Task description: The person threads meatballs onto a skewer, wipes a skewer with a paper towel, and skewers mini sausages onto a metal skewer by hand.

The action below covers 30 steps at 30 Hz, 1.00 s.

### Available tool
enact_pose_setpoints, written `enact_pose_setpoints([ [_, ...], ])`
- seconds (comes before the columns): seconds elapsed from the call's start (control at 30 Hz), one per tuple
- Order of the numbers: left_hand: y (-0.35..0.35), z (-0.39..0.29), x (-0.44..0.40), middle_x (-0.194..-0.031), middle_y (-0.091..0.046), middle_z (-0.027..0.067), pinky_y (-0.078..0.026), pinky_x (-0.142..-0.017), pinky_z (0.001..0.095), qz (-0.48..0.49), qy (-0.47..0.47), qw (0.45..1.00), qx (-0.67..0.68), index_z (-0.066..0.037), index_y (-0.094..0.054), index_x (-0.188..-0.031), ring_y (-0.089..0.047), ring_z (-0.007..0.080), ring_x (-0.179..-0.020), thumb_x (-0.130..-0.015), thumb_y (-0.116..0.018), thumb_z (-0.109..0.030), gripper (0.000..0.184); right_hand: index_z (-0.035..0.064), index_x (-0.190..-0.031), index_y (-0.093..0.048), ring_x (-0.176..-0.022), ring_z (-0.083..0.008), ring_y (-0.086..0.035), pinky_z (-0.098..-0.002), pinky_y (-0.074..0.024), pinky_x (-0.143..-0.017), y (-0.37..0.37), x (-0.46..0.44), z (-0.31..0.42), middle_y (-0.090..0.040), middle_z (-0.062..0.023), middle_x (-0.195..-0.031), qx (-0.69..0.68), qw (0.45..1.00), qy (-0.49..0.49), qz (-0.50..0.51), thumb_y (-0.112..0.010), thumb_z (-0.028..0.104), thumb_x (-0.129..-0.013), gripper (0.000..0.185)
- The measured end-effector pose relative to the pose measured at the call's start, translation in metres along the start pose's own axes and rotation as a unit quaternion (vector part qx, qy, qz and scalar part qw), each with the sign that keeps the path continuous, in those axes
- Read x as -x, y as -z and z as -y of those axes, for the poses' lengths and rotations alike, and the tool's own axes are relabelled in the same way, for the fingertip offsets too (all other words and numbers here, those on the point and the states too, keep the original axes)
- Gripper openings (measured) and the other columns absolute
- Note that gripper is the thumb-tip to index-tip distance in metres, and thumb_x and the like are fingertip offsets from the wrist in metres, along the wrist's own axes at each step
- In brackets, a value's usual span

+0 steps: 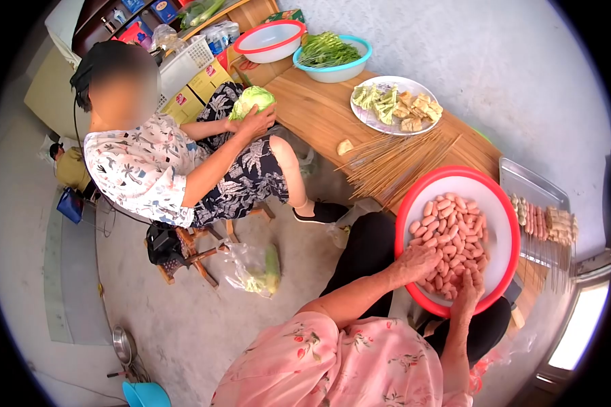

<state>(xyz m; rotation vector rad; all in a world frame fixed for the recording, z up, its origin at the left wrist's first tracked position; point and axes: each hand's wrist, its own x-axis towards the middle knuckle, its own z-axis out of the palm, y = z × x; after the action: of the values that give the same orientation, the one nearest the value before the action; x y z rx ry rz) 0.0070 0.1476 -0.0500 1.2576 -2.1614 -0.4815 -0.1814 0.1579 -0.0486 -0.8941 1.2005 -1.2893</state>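
Has left hand (417, 263) lying on top of small pink sausages (458, 230) in red-rimmed basin (500, 237), and right hand (468, 290) dipped among them. Has the basin above lap (365, 256), near tabletop (312, 112) with wooden skewers (387, 166). Cannot tell whether gripping any sausage with either hand.

The head camera looks forward and steeply down — close above the basin (501, 234), the table (305, 102) farther off.

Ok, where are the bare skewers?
Right of centre in the head view: the bare skewers lie on the wooden table, between the white plate and the red-rimmed basin of sausages.
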Motion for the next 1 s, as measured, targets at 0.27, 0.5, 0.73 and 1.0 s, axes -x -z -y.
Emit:
enact_pose_setpoints([
  [0.27,0.003,-0.006,-0.001,-0.104,-0.061,0.014,-0.048,-0.083,0.0365,-0.053,-0.039,0.996,-0.059,-0.003,-0.061,-0.078,-0.053,0.0265,-0.106,-0.06,-0.071,-0.013,0.023,-0.0001,-0.105,-0.061,-0.067,-0.0085,-0.058,-0.0189,-0.0483,-0.06,0.008,-0.004,-0.007,-0.057,-0.0009,-0.083,0.015,1.0,-0.003,0.011,-0.052,0.011,-0.092,0.019],
  [0.5,-0.009,0.0,0.001,-0.093,-0.063,0.01,-0.034,-0.099,0.0377,-0.082,-0.039,0.993,-0.078,-0.003,-0.061,-0.078,-0.043,0.027,-0.116,-0.04,-0.082,-0.031,0.052,-0.0017,-0.105,-0.061,-0.073,-0.0087,-0.057,-0.0205,-0.0497,-0.064,0.009,-0.003,-0.01,-0.049,-0.0005,-0.091,0.027,0.999,0.012,0.024,-0.052,0.011,-0.092,0.02],
  [0.73,-0.018,0.005,0.0,-0.089,-0.063,0.0089,-0.034,-0.098,0.037,-0.068,-0.02,0.996,-0.063,-0.006,-0.062,-0.074,-0.047,0.0248,-0.11,-0.04,-0.081,-0.032,0.046,0.0009,-0.105,-0.061,-0.067,-0.0078,-0.055,-0.0194,-0.0469,-0.059,0.008,-0.004,-0.013,-0.053,-0.0002,-0.085,0.047,0.999,0.019,0.021,-0.052,0.013,-0.093,0.019],
  [1.0,-0.015,0.003,0.001,-0.094,-0.063,0.0103,-0.03,-0.101,0.0381,-0.094,-0.046,0.991,-0.08,-0.006,-0.063,-0.075,-0.046,0.0262,-0.111,-0.04,-0.081,-0.034,0.048,-0.0019,-0.104,-0.061,-0.072,-0.0096,-0.056,-0.0214,-0.0492,-0.062,0.011,-0.002,-0.01,-0.045,-0.0008,-0.093,0.041,0.999,0.001,0.035,-0.05,0.01,-0.093,0.02],
])
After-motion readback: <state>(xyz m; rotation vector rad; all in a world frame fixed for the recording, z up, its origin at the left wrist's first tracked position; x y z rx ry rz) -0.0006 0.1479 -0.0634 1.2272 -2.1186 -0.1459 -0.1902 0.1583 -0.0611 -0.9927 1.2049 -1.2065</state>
